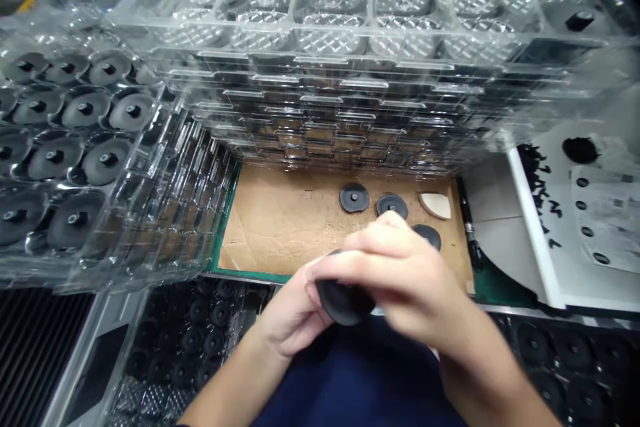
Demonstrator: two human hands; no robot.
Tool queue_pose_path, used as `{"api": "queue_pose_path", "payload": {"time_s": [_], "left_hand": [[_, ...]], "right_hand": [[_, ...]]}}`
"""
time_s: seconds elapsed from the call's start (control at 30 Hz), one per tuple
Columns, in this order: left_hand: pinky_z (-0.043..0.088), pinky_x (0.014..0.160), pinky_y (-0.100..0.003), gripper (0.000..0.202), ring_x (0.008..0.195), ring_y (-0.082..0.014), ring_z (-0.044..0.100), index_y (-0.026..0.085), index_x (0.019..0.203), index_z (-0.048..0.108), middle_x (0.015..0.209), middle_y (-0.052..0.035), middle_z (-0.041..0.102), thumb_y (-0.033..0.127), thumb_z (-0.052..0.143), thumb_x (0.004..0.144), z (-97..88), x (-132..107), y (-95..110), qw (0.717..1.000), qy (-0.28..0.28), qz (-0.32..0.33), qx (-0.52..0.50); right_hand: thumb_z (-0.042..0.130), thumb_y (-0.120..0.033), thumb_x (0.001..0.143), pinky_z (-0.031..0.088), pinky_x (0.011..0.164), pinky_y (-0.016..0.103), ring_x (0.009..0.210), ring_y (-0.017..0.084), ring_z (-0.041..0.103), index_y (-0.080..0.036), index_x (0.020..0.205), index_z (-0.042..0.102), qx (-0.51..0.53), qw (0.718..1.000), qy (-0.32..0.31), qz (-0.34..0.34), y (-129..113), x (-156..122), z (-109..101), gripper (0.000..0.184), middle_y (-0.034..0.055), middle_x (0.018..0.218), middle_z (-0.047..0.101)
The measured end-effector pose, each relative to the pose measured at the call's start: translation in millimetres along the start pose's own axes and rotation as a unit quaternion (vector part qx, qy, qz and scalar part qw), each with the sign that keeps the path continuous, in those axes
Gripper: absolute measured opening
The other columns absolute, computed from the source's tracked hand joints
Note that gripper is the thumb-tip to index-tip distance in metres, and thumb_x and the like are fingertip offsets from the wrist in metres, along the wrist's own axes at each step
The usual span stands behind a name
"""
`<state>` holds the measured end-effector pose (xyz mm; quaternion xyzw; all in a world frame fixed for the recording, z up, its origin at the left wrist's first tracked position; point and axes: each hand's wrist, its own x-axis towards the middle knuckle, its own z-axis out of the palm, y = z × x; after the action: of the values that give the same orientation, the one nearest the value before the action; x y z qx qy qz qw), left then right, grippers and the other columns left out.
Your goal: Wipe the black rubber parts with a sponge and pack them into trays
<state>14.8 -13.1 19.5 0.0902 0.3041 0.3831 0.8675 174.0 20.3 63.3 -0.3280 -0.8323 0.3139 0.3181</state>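
Both my hands meet low in the middle of the view around one black round disc (344, 301). My left hand (287, 313) cups the disc from below and the left. My right hand (400, 273) lies over its top with the fingers curled, slightly blurred by motion. Just beyond them, on a brown cardboard sheet (280, 220), lie three more black discs (355, 198), the nearest one partly hidden by my right hand. A small white wedge-shaped piece (436, 205) lies to the right of them.
A tall stack of clear plastic trays (340, 80) stands behind the cardboard. Trays filled with black discs (75, 140) are stacked at the left. Lower trays with discs (200, 333) sit under my arms. A white bin (575, 227) with black scraps is at the right.
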Motion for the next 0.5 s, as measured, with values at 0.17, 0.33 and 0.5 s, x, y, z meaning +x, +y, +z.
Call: {"api": "queue_pose_path", "payload": {"time_s": [0.17, 0.33, 0.5], "left_hand": [[0.046, 0.087, -0.030, 0.053, 0.093, -0.0215, 0.067, 0.023, 0.106, 0.066, 0.115, -0.0078, 0.068, 0.032, 0.084, 0.056, -15.2, -5.9, 6.5, 0.999, 0.000, 0.014, -0.032], [0.042, 0.095, -0.035, 0.066, 0.102, -0.0251, 0.063, 0.021, 0.109, 0.065, 0.119, -0.0099, 0.065, 0.041, 0.085, 0.049, -28.2, -7.3, 4.0, 0.996, 0.082, 0.015, -0.042], [0.048, 0.088, -0.031, 0.057, 0.095, -0.0235, 0.067, 0.022, 0.105, 0.068, 0.110, -0.0054, 0.069, 0.041, 0.083, 0.053, -21.8, -6.9, 3.9, 0.998, 0.043, 0.024, -0.030]], "right_hand": [[0.057, -0.020, 0.087, 0.046, 0.073, 0.028, 0.083, 0.015, 0.063, -0.025, 0.100, 0.070, 0.070, 0.967, 0.085, 0.230, 39.3, -38.7, 12.6, 0.019, 0.0007, 0.094, 0.072], [0.058, -0.027, 0.085, 0.052, 0.062, 0.028, 0.074, 0.018, 0.067, -0.018, 0.094, 0.073, 0.088, 0.935, 0.094, 0.331, 66.6, -73.0, 63.3, 0.019, 0.0063, 0.087, 0.073], [0.058, -0.029, 0.086, 0.054, 0.067, 0.029, 0.085, 0.019, 0.067, -0.021, 0.103, 0.070, 0.074, 0.924, 0.145, 0.346, 48.6, -57.1, 48.9, 0.022, 0.0060, 0.101, 0.072]]}}
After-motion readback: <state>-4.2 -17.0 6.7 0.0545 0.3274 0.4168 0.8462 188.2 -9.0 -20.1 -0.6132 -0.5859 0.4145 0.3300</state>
